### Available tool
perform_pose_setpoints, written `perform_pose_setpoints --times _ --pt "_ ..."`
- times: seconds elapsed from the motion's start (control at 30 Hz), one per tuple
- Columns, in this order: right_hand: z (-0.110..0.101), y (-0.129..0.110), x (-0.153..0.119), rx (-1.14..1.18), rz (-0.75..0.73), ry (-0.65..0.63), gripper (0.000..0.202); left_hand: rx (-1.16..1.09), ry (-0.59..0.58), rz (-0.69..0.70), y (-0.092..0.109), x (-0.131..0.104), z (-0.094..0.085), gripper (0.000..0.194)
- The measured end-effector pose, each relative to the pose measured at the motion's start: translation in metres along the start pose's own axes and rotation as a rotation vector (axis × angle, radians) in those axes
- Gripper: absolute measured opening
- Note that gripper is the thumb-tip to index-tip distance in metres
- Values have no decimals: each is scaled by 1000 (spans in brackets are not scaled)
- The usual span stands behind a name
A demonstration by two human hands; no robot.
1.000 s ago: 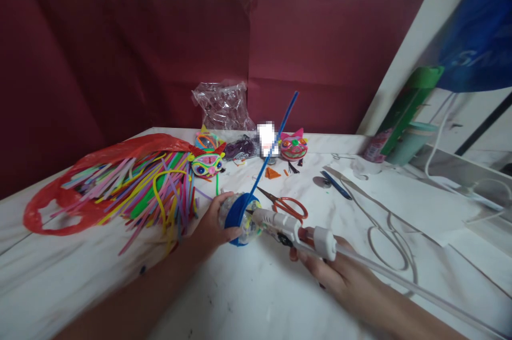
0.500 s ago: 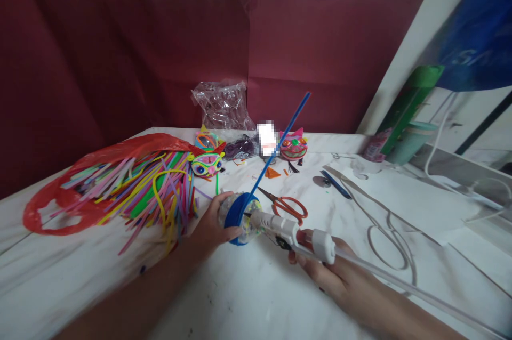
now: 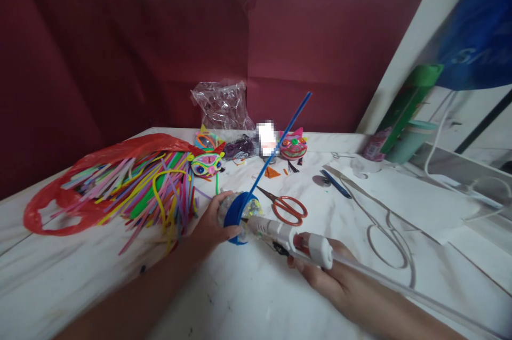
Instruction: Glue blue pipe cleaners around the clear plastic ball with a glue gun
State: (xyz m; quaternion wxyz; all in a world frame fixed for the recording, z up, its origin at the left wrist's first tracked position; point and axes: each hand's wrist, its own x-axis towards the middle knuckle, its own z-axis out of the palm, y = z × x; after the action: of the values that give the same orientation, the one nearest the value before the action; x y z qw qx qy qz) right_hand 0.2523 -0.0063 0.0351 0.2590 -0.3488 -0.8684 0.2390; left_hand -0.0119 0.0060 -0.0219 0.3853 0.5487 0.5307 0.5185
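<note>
My left hand (image 3: 214, 227) is closed round a clear, rounded object (image 3: 253, 207) wrapped with a blue fuzzy band (image 3: 236, 216). From the band a blue pipe cleaner (image 3: 282, 140) sticks up to the right. My right hand (image 3: 320, 268) grips a white glue gun (image 3: 288, 236), its nozzle at the band; a long clear glue stick (image 3: 404, 291) runs out of its back. Red-handled scissors (image 3: 288, 209) lie just behind the gun.
Many coloured pipe cleaners (image 3: 148, 185) spill from a red plastic bag (image 3: 36, 215) at left. Small decorated animal heads (image 3: 207, 163) (image 3: 294, 145) stand at the back. On the right are a blue cutter (image 3: 336, 184), a white cable (image 3: 374, 239) and a green cup (image 3: 412, 140).
The glue gun in my right hand has shifted slightly left and down along the blue band. My left hand keeps its hold almost unmoved.
</note>
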Motion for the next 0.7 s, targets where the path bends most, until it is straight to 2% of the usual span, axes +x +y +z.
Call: perform_pose_setpoints --times 0.4,0.6,0.7 --pt "-1 1 1 -29 -5 27 28 -49 -9 -30 0 2 1 73" --pt "0 1 4 -28 -5 58 38 -98 -13 -27 0 1 2 73" --pt "1 4 4 -30 3 71 37 -70 -9 -13 -1 1 1 74"
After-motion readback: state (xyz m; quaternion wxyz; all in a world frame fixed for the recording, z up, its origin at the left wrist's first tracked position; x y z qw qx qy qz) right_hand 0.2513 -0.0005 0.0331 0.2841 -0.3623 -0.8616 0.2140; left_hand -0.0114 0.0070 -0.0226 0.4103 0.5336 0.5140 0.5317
